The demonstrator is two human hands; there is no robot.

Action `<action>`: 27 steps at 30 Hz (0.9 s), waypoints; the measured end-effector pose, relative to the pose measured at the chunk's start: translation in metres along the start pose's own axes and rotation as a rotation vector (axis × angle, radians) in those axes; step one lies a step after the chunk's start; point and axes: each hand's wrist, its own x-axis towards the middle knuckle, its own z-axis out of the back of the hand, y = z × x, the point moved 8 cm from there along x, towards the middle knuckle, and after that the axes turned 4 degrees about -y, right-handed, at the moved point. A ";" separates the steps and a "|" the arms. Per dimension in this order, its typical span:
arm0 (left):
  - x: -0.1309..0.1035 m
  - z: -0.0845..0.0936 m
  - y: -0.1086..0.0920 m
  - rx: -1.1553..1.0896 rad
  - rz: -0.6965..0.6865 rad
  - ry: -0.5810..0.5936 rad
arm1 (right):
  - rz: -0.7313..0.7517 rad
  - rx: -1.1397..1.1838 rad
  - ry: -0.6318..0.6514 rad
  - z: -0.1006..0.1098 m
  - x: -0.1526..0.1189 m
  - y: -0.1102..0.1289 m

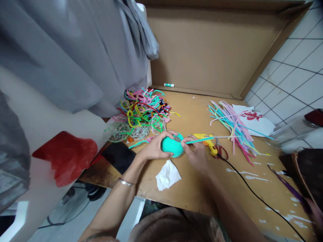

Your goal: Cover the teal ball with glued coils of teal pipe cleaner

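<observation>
Work surface: brown table (193,117), white smears on its right side, a brown panel (199,50) standing along the far edge and a tiled wall (290,64) to the far right. Teal ball (170,147) is held at mid-table, a greyish patch showing on its upper side. Left hand (154,147) is curved partly closed round its left side, fingers over the far face, thumb along the near face. Right hand (196,154) is pinched nearly closed on a teal strip (200,140); the strip's left end is by the ball's right side, contact not certain. Just right, the strip's free end passes over a yellow glue gun (210,144), with red-handled scissors (224,153) beside it. Near side: crumpled white tissue (168,176). Far left: tangled pile of coloured strips (145,104); right: looser bundle of strips (236,126), partly on a white sheet (268,126). Risks, judged: if the gun is hot (cannot tell), its nozzle lies close enough to the right hand to burn a knuckle or mark the strip. A tug on the black cord (252,185), running to the near right, could drag the gun. Loose left-hand grip might let the ball roll, pulling the strip out of line.
</observation>
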 end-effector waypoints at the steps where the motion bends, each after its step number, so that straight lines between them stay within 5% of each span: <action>1: 0.000 0.000 0.001 0.001 0.005 -0.002 | 0.001 0.000 0.001 0.000 0.000 0.000; 27: 0.000 0.001 0.001 0.008 0.041 -0.008 | 0.001 -0.019 -0.002 0.000 0.002 0.004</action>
